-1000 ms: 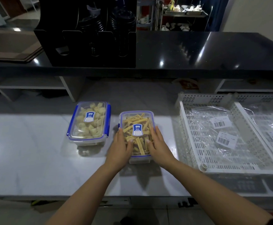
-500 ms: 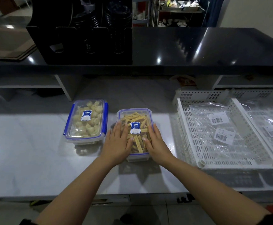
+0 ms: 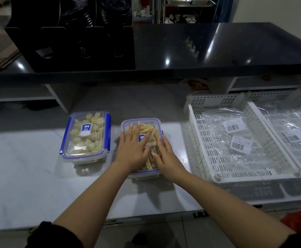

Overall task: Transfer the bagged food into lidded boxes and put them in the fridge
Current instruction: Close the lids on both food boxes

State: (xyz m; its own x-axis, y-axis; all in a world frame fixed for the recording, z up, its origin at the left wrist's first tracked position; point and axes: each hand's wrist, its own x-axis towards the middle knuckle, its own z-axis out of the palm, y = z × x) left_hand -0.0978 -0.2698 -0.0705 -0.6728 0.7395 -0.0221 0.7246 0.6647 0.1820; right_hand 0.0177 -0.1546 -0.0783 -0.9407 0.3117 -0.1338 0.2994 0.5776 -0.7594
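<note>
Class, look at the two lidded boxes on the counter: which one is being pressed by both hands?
The box of yellow strips, nearer the white baskets. The left hand and right hand lie flat on its lid; the box of pale chunks stands untouched.

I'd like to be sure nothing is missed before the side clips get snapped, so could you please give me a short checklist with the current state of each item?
1. Lid seated on the strip box: cannot tell; both hands cover much of it.
2. Left hand flat on the lid, fingers straight: ok.
3. Right hand flat along the lid's right edge: ok.
4. Blue side clips of the strip box closed: cannot tell; mostly hidden under the hands.
5. Chunk box lidded, blue clips down along both sides: ok.
6. Empty bags out of the way in the white basket: ok.
</note>
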